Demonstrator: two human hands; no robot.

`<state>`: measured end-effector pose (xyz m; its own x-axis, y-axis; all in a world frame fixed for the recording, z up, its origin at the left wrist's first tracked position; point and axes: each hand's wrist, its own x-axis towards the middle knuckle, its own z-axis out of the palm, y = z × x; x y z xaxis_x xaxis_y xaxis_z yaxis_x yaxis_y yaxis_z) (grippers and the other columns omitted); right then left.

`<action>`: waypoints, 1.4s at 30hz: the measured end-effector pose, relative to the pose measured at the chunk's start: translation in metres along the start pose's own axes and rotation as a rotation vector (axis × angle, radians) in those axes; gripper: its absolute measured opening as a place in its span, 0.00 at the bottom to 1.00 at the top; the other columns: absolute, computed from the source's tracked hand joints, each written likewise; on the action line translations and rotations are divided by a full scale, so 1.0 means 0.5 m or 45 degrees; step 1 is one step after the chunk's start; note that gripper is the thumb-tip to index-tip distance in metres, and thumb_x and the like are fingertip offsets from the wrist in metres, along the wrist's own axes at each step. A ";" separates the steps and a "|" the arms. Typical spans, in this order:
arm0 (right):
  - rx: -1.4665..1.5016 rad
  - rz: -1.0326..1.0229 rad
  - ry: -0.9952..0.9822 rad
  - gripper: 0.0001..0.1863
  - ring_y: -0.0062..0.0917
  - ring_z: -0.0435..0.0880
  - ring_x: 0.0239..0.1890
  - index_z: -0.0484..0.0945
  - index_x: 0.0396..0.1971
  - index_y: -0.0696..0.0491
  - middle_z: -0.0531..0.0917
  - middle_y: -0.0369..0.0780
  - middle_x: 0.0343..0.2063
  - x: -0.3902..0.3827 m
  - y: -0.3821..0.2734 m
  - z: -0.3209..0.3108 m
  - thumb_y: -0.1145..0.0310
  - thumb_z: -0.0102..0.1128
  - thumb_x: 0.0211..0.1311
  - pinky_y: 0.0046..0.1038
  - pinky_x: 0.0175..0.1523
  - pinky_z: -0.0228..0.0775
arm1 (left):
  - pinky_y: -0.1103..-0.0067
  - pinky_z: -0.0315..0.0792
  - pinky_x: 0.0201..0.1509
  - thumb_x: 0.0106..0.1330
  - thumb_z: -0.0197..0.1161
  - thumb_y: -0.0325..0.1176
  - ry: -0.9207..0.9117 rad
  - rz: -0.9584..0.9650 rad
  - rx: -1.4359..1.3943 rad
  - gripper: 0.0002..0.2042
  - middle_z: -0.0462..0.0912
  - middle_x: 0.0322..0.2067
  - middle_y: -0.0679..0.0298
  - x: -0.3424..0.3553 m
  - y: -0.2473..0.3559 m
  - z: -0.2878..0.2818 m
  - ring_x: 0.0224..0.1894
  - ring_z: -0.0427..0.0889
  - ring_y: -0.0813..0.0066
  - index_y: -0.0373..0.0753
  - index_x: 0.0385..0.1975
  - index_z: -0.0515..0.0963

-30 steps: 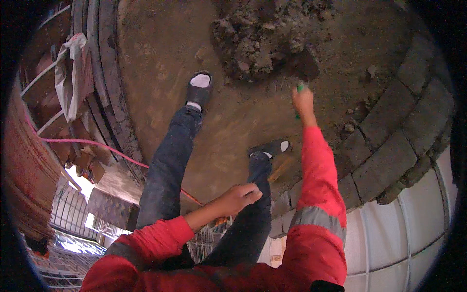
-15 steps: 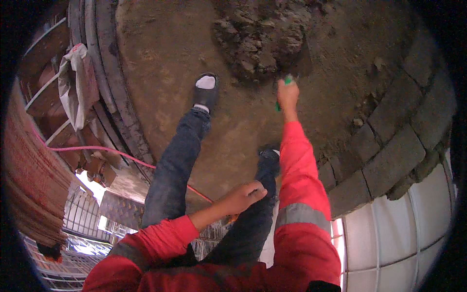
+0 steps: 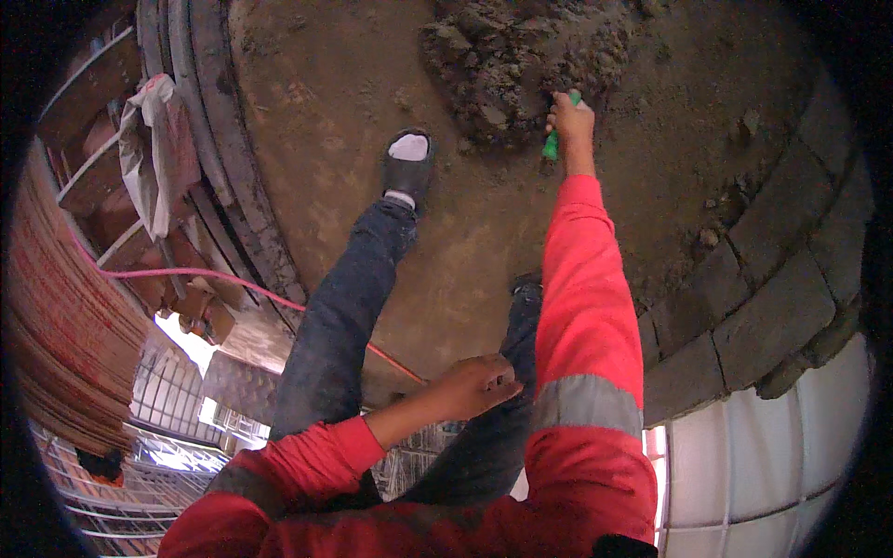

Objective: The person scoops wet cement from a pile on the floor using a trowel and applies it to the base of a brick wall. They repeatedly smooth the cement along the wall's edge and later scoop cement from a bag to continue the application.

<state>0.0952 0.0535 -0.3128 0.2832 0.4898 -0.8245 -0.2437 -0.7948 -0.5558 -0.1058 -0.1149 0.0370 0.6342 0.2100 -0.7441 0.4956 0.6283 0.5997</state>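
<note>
My right hand is stretched far forward, closed around a green-handled tool. Green shows on both sides of the fist, while the tool's working end cannot be made out. The fist is at the lower right edge of a lumpy, dark grey-brown mound of wet mortar-like material. Above my right leg, my left hand rests with its fingers curled in, and nothing shows in it.
Dusty brown floor surrounds the mound. Grey blocks curve along the right, beside white panels. On the left are dark planks, a hanging white sack and stacked reddish sheets. A pink hose passes behind my left leg.
My right hand has moved forward and slightly right with the green-handled tool, up to the mound. My left hand has shifted slightly right, its fingers curled more. The view has shifted a little.
</note>
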 end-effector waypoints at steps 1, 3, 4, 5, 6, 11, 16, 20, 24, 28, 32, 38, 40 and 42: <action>0.129 0.052 0.059 0.10 0.20 0.71 0.16 0.74 0.26 0.55 0.74 0.36 0.17 -0.010 -0.034 -0.006 0.64 0.59 0.56 0.27 0.20 0.64 | 0.66 0.69 0.40 0.65 0.56 0.43 0.005 0.009 0.011 0.15 0.75 0.29 0.53 0.006 0.001 0.000 0.36 0.76 0.53 0.36 0.29 0.73; 0.148 0.001 0.069 0.09 0.18 0.70 0.16 0.74 0.25 0.54 0.74 0.34 0.18 -0.030 -0.049 -0.047 0.65 0.60 0.55 0.24 0.20 0.63 | 0.66 0.69 0.39 0.64 0.56 0.44 0.000 0.017 0.007 0.15 0.75 0.30 0.53 0.004 0.012 0.009 0.36 0.76 0.52 0.36 0.29 0.73; 0.157 -0.023 0.071 0.08 0.17 0.70 0.16 0.74 0.25 0.54 0.73 0.34 0.18 -0.042 -0.052 -0.064 0.66 0.61 0.55 0.23 0.20 0.63 | 0.66 0.69 0.39 0.64 0.56 0.44 -0.002 -0.006 0.008 0.15 0.76 0.30 0.52 0.004 0.016 0.012 0.35 0.76 0.52 0.36 0.29 0.74; 0.078 -0.049 0.090 0.09 0.18 0.70 0.16 0.73 0.25 0.55 0.74 0.35 0.18 -0.055 -0.059 -0.090 0.65 0.61 0.54 0.24 0.20 0.63 | 0.66 0.69 0.39 0.64 0.56 0.44 -0.004 -0.020 0.014 0.15 0.76 0.30 0.52 0.007 0.023 0.014 0.35 0.76 0.52 0.36 0.29 0.74; 0.001 -0.066 0.100 0.10 0.19 0.71 0.16 0.73 0.25 0.55 0.74 0.36 0.18 -0.071 -0.058 -0.112 0.64 0.61 0.54 0.25 0.20 0.64 | 0.65 0.69 0.39 0.64 0.56 0.44 0.001 -0.043 0.017 0.15 0.76 0.30 0.52 0.008 0.026 0.014 0.35 0.77 0.52 0.36 0.29 0.74; -0.794 -0.475 0.508 0.16 0.36 0.75 0.18 0.73 0.27 0.60 0.76 0.45 0.19 -0.146 -0.005 -0.156 0.60 0.58 0.55 0.34 0.25 0.68 | 0.65 0.70 0.39 0.64 0.57 0.45 -0.028 -0.165 -0.002 0.15 0.78 0.30 0.52 0.013 0.024 0.026 0.35 0.78 0.52 0.36 0.33 0.76; -1.018 -0.526 0.874 0.20 0.49 0.77 0.33 0.73 0.35 0.63 0.79 0.53 0.30 -0.182 0.069 -0.091 0.58 0.55 0.59 0.41 0.37 0.68 | 0.67 0.70 0.39 0.63 0.57 0.44 -0.062 -0.146 -0.013 0.15 0.79 0.31 0.53 0.022 0.026 0.035 0.35 0.78 0.53 0.37 0.34 0.76; -0.522 -0.540 0.762 0.24 0.42 0.78 0.31 0.72 0.37 0.63 0.79 0.49 0.29 -0.219 -0.002 0.012 0.53 0.53 0.62 0.36 0.38 0.69 | 0.67 0.70 0.39 0.63 0.58 0.45 0.038 -0.111 0.011 0.15 0.79 0.31 0.53 0.017 0.007 0.039 0.35 0.78 0.54 0.36 0.34 0.76; -0.384 -0.235 0.438 0.26 0.30 0.75 0.22 0.73 0.37 0.63 0.77 0.41 0.22 -0.147 -0.049 -0.040 0.50 0.46 0.66 0.33 0.32 0.67 | 0.67 0.70 0.39 0.63 0.58 0.45 0.056 0.017 0.072 0.15 0.78 0.31 0.53 0.016 -0.003 0.054 0.35 0.78 0.54 0.36 0.32 0.76; -0.849 0.017 0.397 0.27 0.38 0.77 0.26 0.76 0.37 0.61 0.80 0.45 0.25 -0.134 0.061 -0.165 0.48 0.41 0.68 0.37 0.33 0.67 | 0.66 0.70 0.41 0.63 0.57 0.44 -0.057 -0.141 -0.061 0.15 0.77 0.32 0.54 0.019 0.032 0.022 0.36 0.77 0.53 0.36 0.32 0.75; -0.858 -0.207 0.500 0.23 0.49 0.78 0.37 0.77 0.39 0.60 0.80 0.52 0.34 -0.388 0.176 -0.169 0.53 0.49 0.63 0.42 0.42 0.67 | 0.67 0.69 0.42 0.64 0.56 0.43 0.011 -0.095 0.010 0.14 0.76 0.33 0.54 0.000 0.050 -0.024 0.37 0.76 0.54 0.36 0.31 0.74; -0.972 -0.202 0.637 0.21 0.47 0.77 0.28 0.76 0.26 0.62 0.79 0.52 0.23 -0.256 0.372 -0.319 0.54 0.60 0.53 0.41 0.36 0.67 | 0.67 0.69 0.41 0.64 0.57 0.41 -0.104 0.100 -0.024 0.13 0.75 0.29 0.55 0.002 0.075 -0.031 0.36 0.76 0.55 0.35 0.28 0.73; -0.875 -0.207 0.563 0.20 0.37 0.76 0.24 0.75 0.23 0.62 0.77 0.48 0.19 -0.115 0.263 -0.182 0.57 0.60 0.53 0.39 0.31 0.66 | 0.66 0.69 0.39 0.63 0.58 0.40 -0.040 0.103 0.001 0.12 0.75 0.28 0.55 -0.006 0.047 -0.038 0.34 0.76 0.54 0.35 0.27 0.73; -0.626 -0.160 0.353 0.18 0.28 0.74 0.19 0.75 0.23 0.60 0.75 0.42 0.15 -0.024 0.129 -0.088 0.58 0.60 0.53 0.34 0.26 0.66 | 0.65 0.69 0.38 0.62 0.59 0.39 0.026 0.186 0.010 0.12 0.74 0.26 0.55 -0.020 0.021 -0.031 0.33 0.76 0.53 0.35 0.27 0.73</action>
<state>0.1170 -0.0195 -0.3343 0.5309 0.5317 -0.6598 0.2487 -0.8421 -0.4786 -0.1164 -0.0987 0.0463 0.6879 0.3141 -0.6543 0.4033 0.5841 0.7044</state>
